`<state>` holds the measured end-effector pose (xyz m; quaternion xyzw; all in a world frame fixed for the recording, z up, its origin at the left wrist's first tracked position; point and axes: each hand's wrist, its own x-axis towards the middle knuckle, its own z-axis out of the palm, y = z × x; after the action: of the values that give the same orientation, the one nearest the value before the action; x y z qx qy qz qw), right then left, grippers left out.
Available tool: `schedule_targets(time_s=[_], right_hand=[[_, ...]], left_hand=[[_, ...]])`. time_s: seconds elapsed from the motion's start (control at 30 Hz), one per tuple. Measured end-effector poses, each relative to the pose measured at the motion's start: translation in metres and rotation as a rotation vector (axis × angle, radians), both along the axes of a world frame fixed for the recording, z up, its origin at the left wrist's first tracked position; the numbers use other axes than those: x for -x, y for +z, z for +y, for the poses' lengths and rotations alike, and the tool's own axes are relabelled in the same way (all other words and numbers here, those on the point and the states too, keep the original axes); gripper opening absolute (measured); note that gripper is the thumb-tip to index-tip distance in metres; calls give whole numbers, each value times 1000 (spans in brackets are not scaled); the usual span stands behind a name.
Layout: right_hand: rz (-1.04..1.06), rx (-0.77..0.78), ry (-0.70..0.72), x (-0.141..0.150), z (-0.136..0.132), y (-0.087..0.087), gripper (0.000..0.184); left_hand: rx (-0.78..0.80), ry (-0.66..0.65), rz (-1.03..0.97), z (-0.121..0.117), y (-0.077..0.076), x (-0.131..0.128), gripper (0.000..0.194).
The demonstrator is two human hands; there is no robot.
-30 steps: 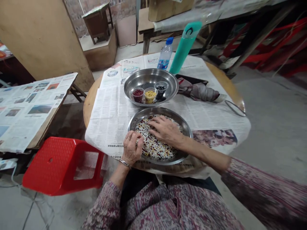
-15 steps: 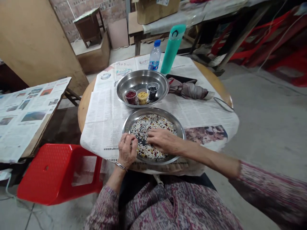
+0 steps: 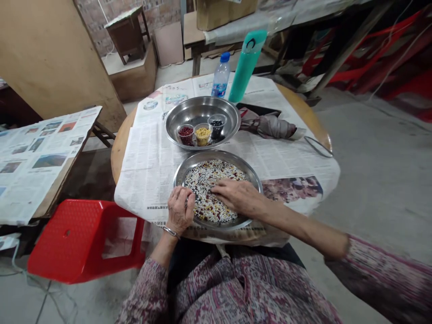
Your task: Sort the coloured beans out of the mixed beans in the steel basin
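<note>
Had the near bowl on the table, with mixed grains inside. Rested the left hand at its rim, half curled, and the right hand in the grains, partly bent. Could not tell of anything caught in either grip. Could have tipped the near bowl by pushing hard on its rim, or spilled grains onto the newspaper by sweeping too fast

Your left hand hides part of the lower basin's rim; your right hand's fingertips are lost in grains. The top edge crops a cardboard box; blurred red shapes may be chairs.
</note>
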<state>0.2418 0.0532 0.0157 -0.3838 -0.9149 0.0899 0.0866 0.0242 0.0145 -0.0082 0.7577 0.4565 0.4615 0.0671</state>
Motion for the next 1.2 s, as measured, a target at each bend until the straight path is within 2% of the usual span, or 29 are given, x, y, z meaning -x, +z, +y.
schedule_targets(time_s=[0.2,0.27,0.33,0.37,0.5,0.63,0.77,0.87,1.07,1.13,1.2], right_hand=[[13,-138,-301,18,36,0,25],[2,-140,-343,28,40,-1,35],[27,-116,-278,37,37,-4,43],[51,-93,-207,41,35,-4,41],[135,59,111,42,18,-3,15],[201,116,226,33,-6,4,19],[145,204,330,29,-20,2,20],[57,97,221,25,-11,-3,22],[-36,-139,-200,-2,26,3,23],[-64,-155,-287,-10,27,4,23],[-66,-124,-307,-16,21,2,29]], left_hand=[[5,4,3,0,0,0,21],[6,3,4,0,1,0,21],[3,1,4,0,1,0,20],[1,1,3,0,1,0,20],[-4,5,1,0,1,0,20],[-7,3,12,0,-1,1,21],[5,6,19,0,-2,1,21],[9,7,13,0,-1,1,22],[14,3,-2,0,0,0,24],[5,-1,-5,0,0,0,24],[0,-3,-4,0,-1,0,24]])
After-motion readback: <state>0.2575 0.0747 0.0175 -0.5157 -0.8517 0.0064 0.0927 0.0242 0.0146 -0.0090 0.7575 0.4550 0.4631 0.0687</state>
